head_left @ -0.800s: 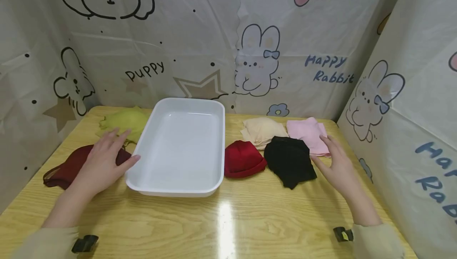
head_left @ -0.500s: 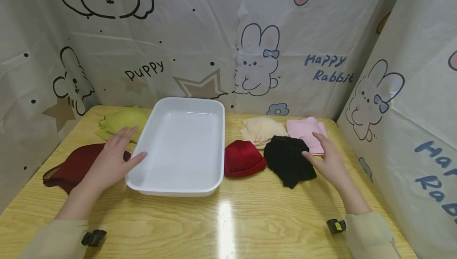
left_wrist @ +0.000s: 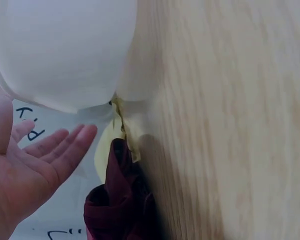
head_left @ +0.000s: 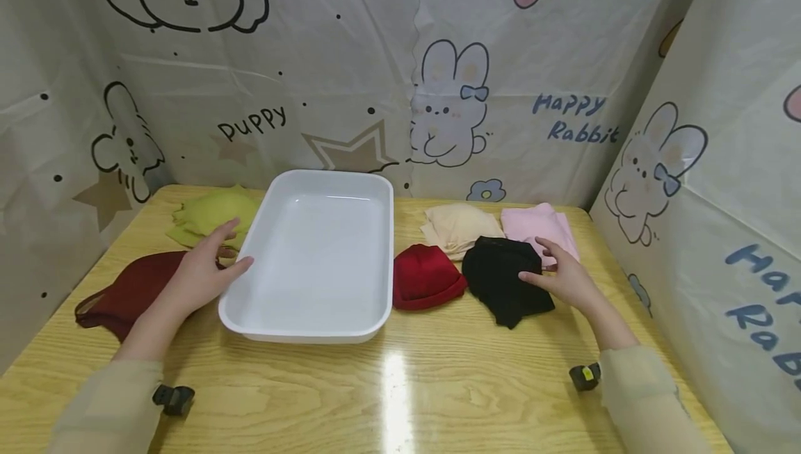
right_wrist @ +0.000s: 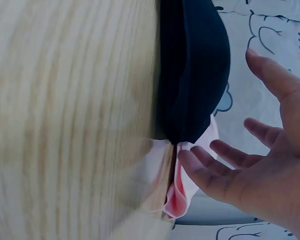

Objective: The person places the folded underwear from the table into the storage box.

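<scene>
My left hand (head_left: pixel 201 279) hovers beside the left rim of a white plastic tray (head_left: pixel 386 259), fingers relaxed and thumb overlapping the rim in the head view. Under that forearm lies a maroon garment (head_left: pixel 134 287) with a thin strap. A yellow-green garment (head_left: pixel 213 211) sits behind it; both also show in the left wrist view. My right hand (head_left: pixel 566 280) holds nothing and is over the edge of a black garment (head_left: pixel 500 277) and a folded pink cloth (head_left: pixel 532 221). In the right wrist view its fingers spread beside the black and pink pieces.
Right of the tray lie a bright red folded garment (head_left: pixel 428 280) and a cream one (head_left: pixel 463 228). Everything rests on a wood-grain table (head_left: pixel 300 398). Printed curtains (head_left: pixel 350 58) stand along the back and both sides.
Both hands have moved inward: the left to the right toward the tray's rim, the right to the left over the black garment. The garments and tray stay where they were.
</scene>
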{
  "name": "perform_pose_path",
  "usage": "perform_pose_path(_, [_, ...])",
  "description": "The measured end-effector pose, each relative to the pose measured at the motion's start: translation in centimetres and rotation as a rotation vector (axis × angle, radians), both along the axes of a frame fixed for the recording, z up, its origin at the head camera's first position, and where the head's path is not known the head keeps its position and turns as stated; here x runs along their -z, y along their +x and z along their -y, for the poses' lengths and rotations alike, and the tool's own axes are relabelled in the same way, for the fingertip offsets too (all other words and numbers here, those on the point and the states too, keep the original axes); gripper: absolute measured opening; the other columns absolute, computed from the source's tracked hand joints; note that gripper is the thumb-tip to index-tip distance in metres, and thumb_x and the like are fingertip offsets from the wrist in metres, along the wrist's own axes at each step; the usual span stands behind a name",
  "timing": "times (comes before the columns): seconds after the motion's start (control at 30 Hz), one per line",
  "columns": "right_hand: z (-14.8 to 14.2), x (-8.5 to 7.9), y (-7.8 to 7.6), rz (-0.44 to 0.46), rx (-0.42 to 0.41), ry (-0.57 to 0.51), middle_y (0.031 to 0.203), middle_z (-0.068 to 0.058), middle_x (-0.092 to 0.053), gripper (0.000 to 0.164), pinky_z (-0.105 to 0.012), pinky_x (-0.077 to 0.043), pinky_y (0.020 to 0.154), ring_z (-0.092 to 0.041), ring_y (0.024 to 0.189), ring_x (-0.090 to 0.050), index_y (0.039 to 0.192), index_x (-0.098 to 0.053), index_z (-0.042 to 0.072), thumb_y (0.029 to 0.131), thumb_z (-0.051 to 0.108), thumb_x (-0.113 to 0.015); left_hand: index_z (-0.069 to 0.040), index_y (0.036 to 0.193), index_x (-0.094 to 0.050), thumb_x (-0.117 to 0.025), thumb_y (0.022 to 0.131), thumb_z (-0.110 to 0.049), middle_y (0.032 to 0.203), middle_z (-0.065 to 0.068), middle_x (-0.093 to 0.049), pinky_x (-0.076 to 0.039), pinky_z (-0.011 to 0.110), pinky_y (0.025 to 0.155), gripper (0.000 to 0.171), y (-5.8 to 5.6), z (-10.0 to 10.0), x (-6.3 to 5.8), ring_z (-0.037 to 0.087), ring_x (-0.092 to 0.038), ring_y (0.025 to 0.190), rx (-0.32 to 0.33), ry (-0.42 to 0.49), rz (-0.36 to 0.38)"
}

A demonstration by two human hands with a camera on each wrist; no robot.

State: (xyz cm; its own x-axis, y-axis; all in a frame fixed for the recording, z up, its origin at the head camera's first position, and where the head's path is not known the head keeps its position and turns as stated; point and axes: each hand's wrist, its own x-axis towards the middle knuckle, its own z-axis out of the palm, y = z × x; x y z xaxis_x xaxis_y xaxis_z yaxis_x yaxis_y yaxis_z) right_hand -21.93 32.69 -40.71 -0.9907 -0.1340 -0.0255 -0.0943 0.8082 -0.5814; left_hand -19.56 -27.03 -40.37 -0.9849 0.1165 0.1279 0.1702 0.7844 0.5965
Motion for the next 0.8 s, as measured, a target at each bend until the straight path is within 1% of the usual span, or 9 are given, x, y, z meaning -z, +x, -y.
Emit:
perform_pose_path(0.13, [-0.3,0.4,-0.6,0.053,-0.035,-0.03,0.14,-0.031,-0.035,0.09,-0.054,-0.044,0.093,-0.045,0.113,-0.05,0.148,-0.023,0.003,0.082,0.039,-0.071,-0.005,0.149,-0.023,-0.062,0.09,-0.036,0.127,0.027,-0.049,-0.051,0.046,0.076,0.077,-0.5,0.1,0.4,0.035,-0.059,0.097,0.013,-0.003,-0.007])
perform_pose_path(0.3, [-0.4,0.6,-1.4,0.072,-0.068,-0.054,0.13,-0.033,-0.04,0.088,-0.047,-0.043,0.089,-0.037,0.105,-0.049,0.146,-0.025,-0.001,0.081,0.032,-0.074,-0.002,0.146,-0.029,-0.064,0.089,-0.03,0.121,0.027,-0.053,-0.052,0.04,0.071,0.073,-0.7,0.2,0.6,0.033,-0.061,0.093,0.029,-0.015,0.024])
perform_pose_path(0.43, [-0.2,0.5,-1.9,0.099,-0.075,-0.073,0.129,-0.034,-0.04,0.087,-0.046,-0.041,0.089,-0.038,0.105,-0.046,0.143,-0.027,-0.004,0.079,0.029,-0.076,-0.003,0.145,-0.031,-0.065,0.088,-0.028,0.121,0.027,-0.053,-0.053,0.039,0.071,0.071,-0.8,0.4,0.7,0.034,-0.062,0.092,0.034,-0.003,0.056])
perform_pose_path(0.5, [-0.1,0.5,-2.1,0.118,-0.073,-0.079,0.129,-0.035,-0.039,0.086,-0.05,-0.04,0.094,-0.041,0.11,-0.045,0.142,-0.028,-0.004,0.079,0.029,-0.076,-0.003,0.145,-0.032,-0.065,0.088,-0.027,0.121,0.027,-0.053,-0.053,0.039,0.072,0.07,-0.9,0.4,0.8,0.034,-0.062,0.093,0.039,0.006,0.067])
perform_pose_path(0.67, [0.1,0.6,-2.2,0.158,-0.056,-0.034,0.131,-0.038,-0.039,0.086,-0.056,-0.037,0.1,-0.048,0.121,-0.042,0.139,-0.03,-0.003,0.077,0.033,-0.077,-0.003,0.144,-0.034,-0.065,0.088,-0.024,0.12,0.026,-0.054,-0.053,0.042,0.077,0.067,-0.9,0.5,1.0,0.036,-0.061,0.095,0.039,0.023,0.08])
perform_pose_path(0.8, [0.4,0.5,-2.2,0.165,-0.046,0.039,0.129,-0.037,-0.043,0.085,-0.056,-0.039,0.097,-0.048,0.118,-0.045,0.135,-0.034,-0.005,0.075,0.036,-0.078,-0.004,0.144,-0.034,-0.064,0.088,-0.02,0.118,0.026,-0.054,-0.052,0.042,0.077,0.066,-0.9,0.5,1.1,0.036,-0.061,0.095,0.036,0.038,0.082])
